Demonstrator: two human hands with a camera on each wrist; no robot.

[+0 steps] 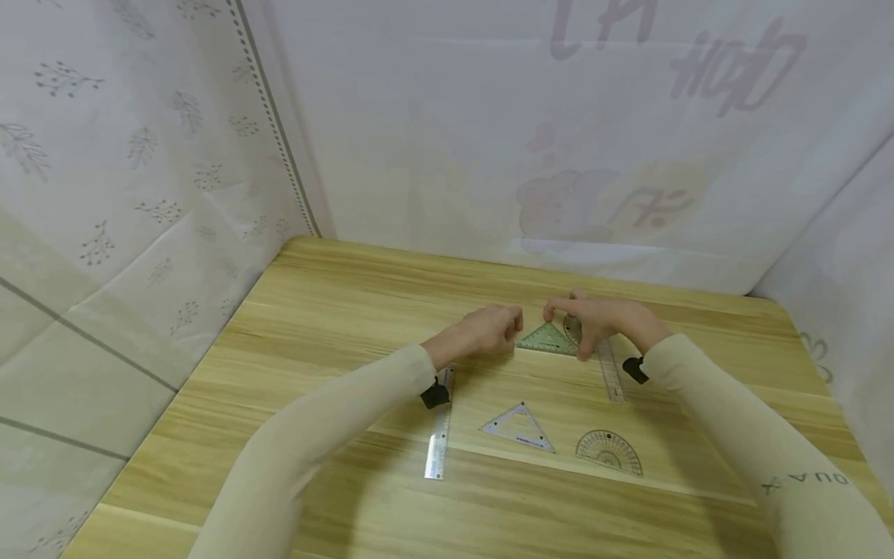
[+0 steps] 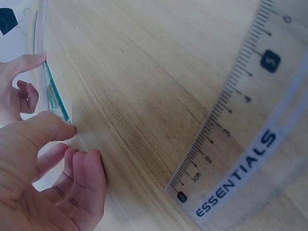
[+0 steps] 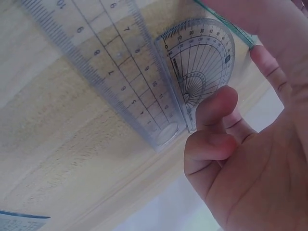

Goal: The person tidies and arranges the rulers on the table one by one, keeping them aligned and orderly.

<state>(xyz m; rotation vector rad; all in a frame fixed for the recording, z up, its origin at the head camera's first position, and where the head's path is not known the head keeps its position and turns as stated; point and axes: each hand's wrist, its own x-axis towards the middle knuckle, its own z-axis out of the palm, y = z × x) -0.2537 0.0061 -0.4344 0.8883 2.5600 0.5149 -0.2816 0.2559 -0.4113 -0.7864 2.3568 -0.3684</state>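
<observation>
A green set square (image 1: 548,339) lies towards the back of the table, between the two hands. My right hand (image 1: 602,318) spans it, with a fingertip at its top corner and the thumb at its right corner. At its left corner, my left hand (image 1: 489,329) pinches with thumb and finger, the other fingers curled. Close to the right hand are a small protractor (image 3: 204,60), partly covered in the head view, and a clear straight ruler (image 1: 611,373). Below the left wrist lies another clear ruler (image 1: 438,435), marked ESSENTIALS in the left wrist view.
Nearer the front of the wooden table (image 1: 314,310) lie a clear set square (image 1: 538,436) and a clear protractor (image 1: 609,450). Printed curtains (image 1: 447,140) hang along the back and sides of the table.
</observation>
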